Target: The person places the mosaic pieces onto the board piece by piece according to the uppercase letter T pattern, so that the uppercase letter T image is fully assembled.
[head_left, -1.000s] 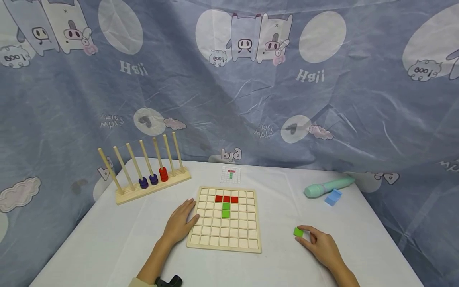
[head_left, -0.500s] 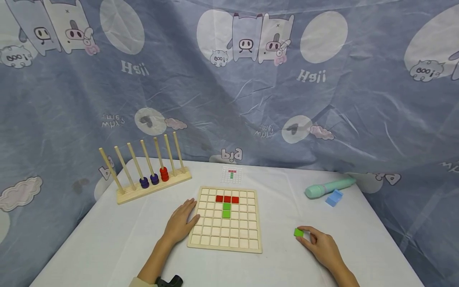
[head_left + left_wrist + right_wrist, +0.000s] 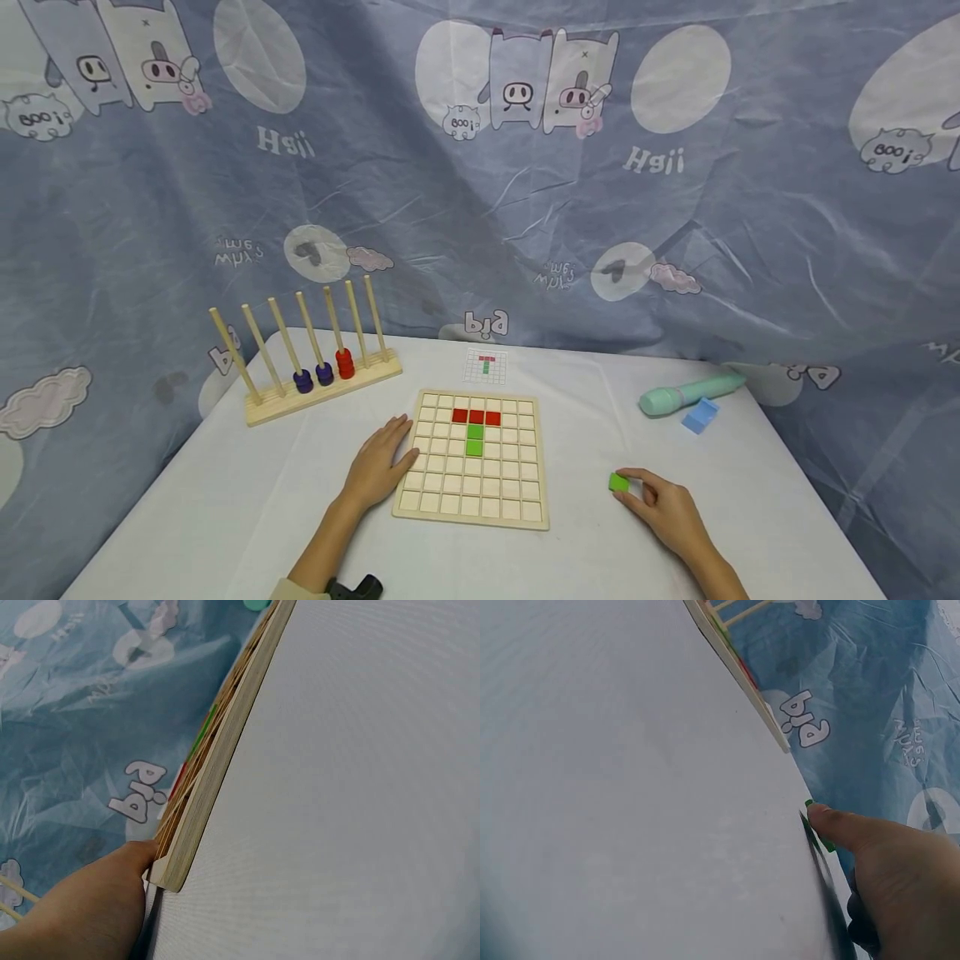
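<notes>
My right hand (image 3: 667, 512) pinches a small green square tile (image 3: 618, 482) between thumb and fingertips, over the table to the right of the wooden grid board (image 3: 471, 522). In the right wrist view the thumb covers much of the green tile (image 3: 827, 844). Extended and relaxed, the fingers of my left hand (image 3: 377, 468) lie along the board's left edge, with the thumb touching its rim. Three red tiles (image 3: 476, 417) form a row in the grid's upper part. Below the middle one, two green tiles (image 3: 475, 447) run downward.
Behind the board lies a small pattern card (image 3: 485, 367) showing a red and green T. A peg stand (image 3: 322, 389) with blue and red rings is at the back left. At the back right are a mint-coloured cylinder (image 3: 686, 394) and blue blocks (image 3: 700, 415). A printed cloth hangs behind.
My right hand has shifted slightly left with the green tile still pinched. The left hand stays at the board's edge, and the tiles on the grid are the same.
</notes>
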The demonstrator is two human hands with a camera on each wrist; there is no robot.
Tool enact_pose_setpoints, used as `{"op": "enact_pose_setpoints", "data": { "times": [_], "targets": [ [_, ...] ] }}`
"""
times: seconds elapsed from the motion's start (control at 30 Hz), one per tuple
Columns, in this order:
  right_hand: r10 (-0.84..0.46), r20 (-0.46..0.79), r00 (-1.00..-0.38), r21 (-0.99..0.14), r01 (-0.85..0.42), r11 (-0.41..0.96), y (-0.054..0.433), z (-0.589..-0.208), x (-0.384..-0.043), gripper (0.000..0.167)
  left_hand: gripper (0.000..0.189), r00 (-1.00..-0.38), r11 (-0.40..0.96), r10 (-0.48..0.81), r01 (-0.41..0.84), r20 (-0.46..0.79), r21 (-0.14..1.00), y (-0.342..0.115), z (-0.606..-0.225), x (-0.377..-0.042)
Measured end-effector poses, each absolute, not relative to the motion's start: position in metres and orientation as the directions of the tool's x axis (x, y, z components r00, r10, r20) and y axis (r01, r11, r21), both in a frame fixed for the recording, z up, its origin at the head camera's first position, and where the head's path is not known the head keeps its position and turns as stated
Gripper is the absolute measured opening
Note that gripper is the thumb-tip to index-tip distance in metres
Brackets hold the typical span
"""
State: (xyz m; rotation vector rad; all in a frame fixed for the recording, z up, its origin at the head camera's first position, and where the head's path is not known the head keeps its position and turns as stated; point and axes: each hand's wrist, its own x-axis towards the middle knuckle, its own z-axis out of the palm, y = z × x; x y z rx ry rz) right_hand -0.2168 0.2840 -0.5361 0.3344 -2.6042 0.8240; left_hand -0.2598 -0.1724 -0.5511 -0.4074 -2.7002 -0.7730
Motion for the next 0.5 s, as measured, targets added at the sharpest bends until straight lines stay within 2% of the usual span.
{"op": "enact_pose_setpoints", "data": {
  "times": [0.5],
  "targets": [
    [-0.231, 0.412, -0.881, -0.561, -0.445, 0.698, 0.212, -0.530, -0.250, 0.027, 0.056, -0.915, 0.814, 0.185, 0.347, 0.357, 0.466, -0.173, -0.552, -0.260]
  ]
}}
